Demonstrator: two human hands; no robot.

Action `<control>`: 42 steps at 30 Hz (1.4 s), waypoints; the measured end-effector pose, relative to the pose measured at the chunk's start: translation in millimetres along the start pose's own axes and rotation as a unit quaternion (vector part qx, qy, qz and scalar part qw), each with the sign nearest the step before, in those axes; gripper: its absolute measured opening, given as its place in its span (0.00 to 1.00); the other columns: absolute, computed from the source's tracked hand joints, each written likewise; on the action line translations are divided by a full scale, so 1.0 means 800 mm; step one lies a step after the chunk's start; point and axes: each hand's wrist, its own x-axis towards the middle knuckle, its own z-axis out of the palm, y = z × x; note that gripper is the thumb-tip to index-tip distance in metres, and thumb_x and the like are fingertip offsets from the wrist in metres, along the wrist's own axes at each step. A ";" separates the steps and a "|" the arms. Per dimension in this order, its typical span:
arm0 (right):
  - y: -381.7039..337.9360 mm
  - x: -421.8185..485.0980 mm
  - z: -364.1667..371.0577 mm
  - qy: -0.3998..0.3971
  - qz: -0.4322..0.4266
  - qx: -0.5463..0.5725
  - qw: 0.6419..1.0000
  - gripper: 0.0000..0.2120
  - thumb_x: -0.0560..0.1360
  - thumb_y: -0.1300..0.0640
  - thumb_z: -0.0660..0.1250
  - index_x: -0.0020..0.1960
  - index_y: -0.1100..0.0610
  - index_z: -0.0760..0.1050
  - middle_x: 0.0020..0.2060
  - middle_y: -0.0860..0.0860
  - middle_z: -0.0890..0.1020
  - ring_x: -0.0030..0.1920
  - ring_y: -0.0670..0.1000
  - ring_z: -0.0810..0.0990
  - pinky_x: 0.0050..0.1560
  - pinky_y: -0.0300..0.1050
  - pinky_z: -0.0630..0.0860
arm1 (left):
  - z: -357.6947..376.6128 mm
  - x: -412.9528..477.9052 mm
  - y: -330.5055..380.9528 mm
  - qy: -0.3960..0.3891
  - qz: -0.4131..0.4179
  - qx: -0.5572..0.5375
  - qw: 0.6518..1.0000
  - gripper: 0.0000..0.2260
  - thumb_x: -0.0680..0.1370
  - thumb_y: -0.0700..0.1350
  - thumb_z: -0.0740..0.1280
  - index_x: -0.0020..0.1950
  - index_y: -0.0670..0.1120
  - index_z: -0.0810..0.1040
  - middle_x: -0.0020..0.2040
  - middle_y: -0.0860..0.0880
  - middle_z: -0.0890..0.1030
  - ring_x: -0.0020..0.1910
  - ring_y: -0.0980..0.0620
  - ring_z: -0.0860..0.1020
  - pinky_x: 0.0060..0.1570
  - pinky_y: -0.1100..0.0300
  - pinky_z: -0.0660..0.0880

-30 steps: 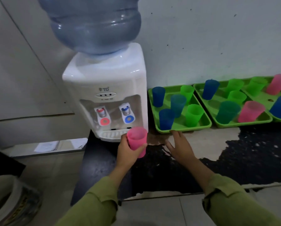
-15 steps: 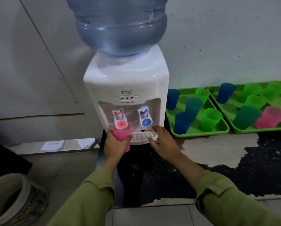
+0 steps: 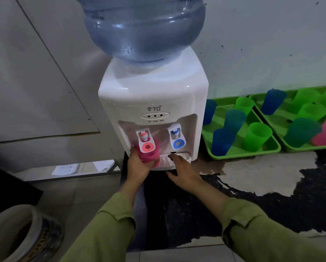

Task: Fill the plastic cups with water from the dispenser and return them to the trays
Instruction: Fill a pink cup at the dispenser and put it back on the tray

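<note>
A white water dispenser [image 3: 154, 95] with a big blue bottle [image 3: 145, 29] stands against the wall. My left hand [image 3: 139, 165] grips a pink cup [image 3: 150, 155] and holds it under the red tap [image 3: 146, 141], against its lever. My right hand [image 3: 183, 171] lies with straight fingers on the drip tray [image 3: 166, 159] below the blue tap [image 3: 177, 138]. Two green trays [image 3: 243, 154] [image 3: 294, 148] to the right hold several blue, green, teal and pink cups. Whether water runs I cannot tell.
The dispenser and trays sit on a dark worn counter [image 3: 271, 190] with a pale patch. A round bucket [image 3: 24, 237] stands on the tiled floor at lower left. Papers [image 3: 82, 167] lie on a low ledge left of the dispenser.
My left hand has carried the pink cup from in front of the drip tray up under the red tap. My right hand moved from the counter onto the drip tray.
</note>
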 end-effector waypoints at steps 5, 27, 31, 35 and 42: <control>-0.016 0.006 0.013 0.068 -0.007 0.067 0.995 0.22 0.76 0.53 0.63 0.68 0.56 0.65 0.61 0.55 0.76 0.59 0.53 0.75 0.57 0.46 0.73 | -0.009 0.000 -0.006 -0.035 0.008 -0.003 0.999 0.29 0.62 0.40 0.79 0.55 0.56 0.68 0.50 0.59 0.78 0.50 0.56 0.80 0.47 0.63 0.76; -0.108 0.047 -0.046 0.030 0.061 0.064 0.996 0.14 0.72 0.58 0.62 0.29 0.52 0.64 0.30 0.48 0.71 0.37 0.52 0.72 0.29 0.40 0.61 | -0.024 0.002 0.023 -0.023 0.074 0.063 0.995 0.23 0.65 0.41 0.78 0.56 0.45 0.73 0.49 0.50 0.79 0.44 0.55 0.78 0.39 0.69 0.71; -0.121 0.036 -0.061 0.018 0.064 0.101 0.993 0.15 0.73 0.53 0.63 0.29 0.52 0.65 0.28 0.48 0.71 0.33 0.50 0.71 0.29 0.40 0.62 | -0.023 0.001 0.022 -0.035 0.075 0.026 0.996 0.26 0.61 0.47 0.79 0.55 0.51 0.72 0.44 0.60 0.79 0.41 0.66 0.79 0.37 0.78 0.70; -0.140 0.032 -0.082 0.049 0.066 0.167 0.983 0.18 0.75 0.52 0.61 0.28 0.54 0.67 0.27 0.50 0.72 0.29 0.48 0.69 0.29 0.42 0.63 | -0.016 0.006 0.020 -0.037 0.029 -0.023 0.999 0.32 0.55 0.46 0.77 0.57 0.51 0.72 0.49 0.53 0.80 0.49 0.52 0.80 0.51 0.57 0.77; -0.124 0.018 -0.108 0.118 0.046 0.105 0.986 0.13 0.76 0.55 0.57 0.42 0.61 0.75 0.40 0.56 0.80 0.42 0.57 0.79 0.39 0.48 0.74 | -0.015 0.008 0.024 -0.034 0.000 0.050 0.998 0.34 0.60 0.40 0.80 0.62 0.43 0.69 0.57 0.42 0.78 0.56 0.42 0.77 0.59 0.49 0.73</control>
